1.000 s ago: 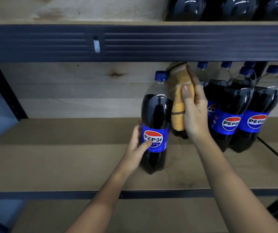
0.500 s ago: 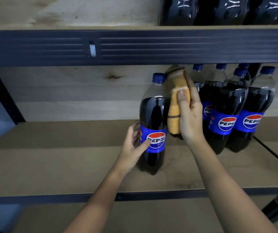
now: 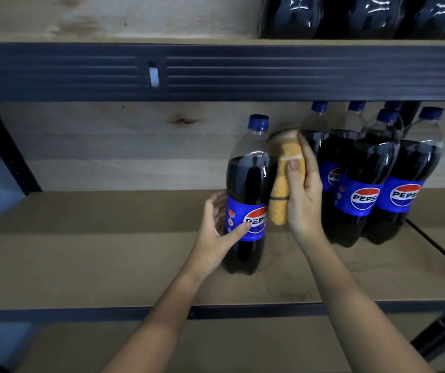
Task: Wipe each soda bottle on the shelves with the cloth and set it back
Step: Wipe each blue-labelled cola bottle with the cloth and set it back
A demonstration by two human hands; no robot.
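Shelf [image 3: 81, 265] board with the left hand [image 3: 216, 232] coming in around 7 o'clock of a lone soda bottle [image 3: 251, 184], fingers curled round the back of its blue label and thumb pressed on the front, bottle standing upright on the wood. At its 3 o'clock the right hand [image 3: 303, 195] grips a folded orange cloth [image 3: 283, 184] flat against the bottle's side, a bit blurry. Further out at 3 o'clock the other bottles [image 3: 372, 184] stand bunched together, and more bottles [image 3: 363, 17] sit on the top shelf at 12.
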